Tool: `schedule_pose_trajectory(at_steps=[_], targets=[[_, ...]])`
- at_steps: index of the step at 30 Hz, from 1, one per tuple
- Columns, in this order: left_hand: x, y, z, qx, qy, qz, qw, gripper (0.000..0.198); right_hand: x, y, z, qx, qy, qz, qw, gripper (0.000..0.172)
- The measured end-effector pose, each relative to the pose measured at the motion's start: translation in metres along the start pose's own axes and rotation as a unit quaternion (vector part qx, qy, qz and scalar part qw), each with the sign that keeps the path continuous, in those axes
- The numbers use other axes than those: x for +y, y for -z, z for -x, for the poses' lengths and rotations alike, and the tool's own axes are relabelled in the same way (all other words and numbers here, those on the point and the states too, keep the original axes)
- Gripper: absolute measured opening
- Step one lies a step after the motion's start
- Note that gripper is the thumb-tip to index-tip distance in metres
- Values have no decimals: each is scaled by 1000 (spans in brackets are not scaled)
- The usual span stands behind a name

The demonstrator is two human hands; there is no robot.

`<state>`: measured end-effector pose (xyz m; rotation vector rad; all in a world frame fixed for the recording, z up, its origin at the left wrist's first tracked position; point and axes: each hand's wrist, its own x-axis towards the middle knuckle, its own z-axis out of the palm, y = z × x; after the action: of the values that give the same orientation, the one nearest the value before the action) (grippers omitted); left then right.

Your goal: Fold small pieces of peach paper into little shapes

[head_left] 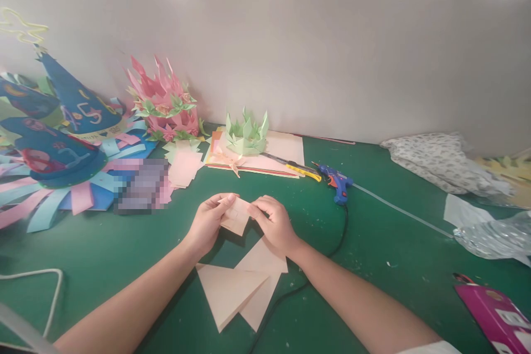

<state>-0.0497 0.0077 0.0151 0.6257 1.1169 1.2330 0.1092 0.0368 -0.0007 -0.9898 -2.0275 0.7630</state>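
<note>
Facing blue paper hats (pixel 89 113) along the left edge of the green worktop (pixel 381 293), then pink paper crowns (pixel 176 124) toward its back edge. Pinching the left side of a small folded paper (pixel 237 222) between thumb and fingers of the left hand (pixel 209 224), above the worktop's middle. Having larger papers (pixel 228 287) overlapping nearer the front edge, and a green crown (pixel 246 141) on stacked sheets (pixel 286 146) by the back edge. Pinching the same folded paper's right corner with the right hand (pixel 274 224). Facing, farther right, a yellow-handled cutter (pixel 307 172) beside a blue glue gun (pixel 340 181). Seeing, toward the right edge, patterned cloth (pixel 443 163), clear plastic (pixel 498 235) and, near the front right corner, a magenta packet (pixel 485 310).
</note>
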Motion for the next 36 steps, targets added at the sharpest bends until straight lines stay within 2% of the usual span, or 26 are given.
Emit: schedule_pose_trajectory(at_steps=[7, 11, 14, 19, 21, 25, 28, 30, 33, 36], targets=[[0, 0, 1, -2, -88, -133, 987, 25, -3, 5, 1, 22, 2, -3, 1000, 32], [0, -1, 2, -11, -103, -165, 981, 23, -3, 4, 3, 31, -3, -8, 999, 33], [-2, 0, 1, -30, -94, -132, 986, 22, -2, 2, 3, 44, -17, -24, 999, 33], [-8, 2, -2, -73, -15, -23, 997, 20, 0, 2, 2, 42, -25, -44, 998, 33], [-7, 2, -2, -78, -11, -12, 997, 19, 0, 2, 2, 43, -29, -45, 998, 34], [-3, 1, 1, -72, -62, -81, 992, 23, 0, 3, 2, 52, -26, -24, 998, 35], [-1, 1, 3, -66, -104, -203, 971, 24, -1, 3, 2, 50, -17, -18, 998, 35], [-1, 2, 3, -72, -103, -254, 959, 22, -1, 2, 3, 56, -27, -26, 998, 35], [-1, 3, 2, -89, -77, -249, 961, 22, 0, 1, 3, 71, -54, -49, 995, 36], [-2, 3, 1, -107, -56, -213, 970, 23, 0, 1, 3, 61, -61, -70, 994, 37]])
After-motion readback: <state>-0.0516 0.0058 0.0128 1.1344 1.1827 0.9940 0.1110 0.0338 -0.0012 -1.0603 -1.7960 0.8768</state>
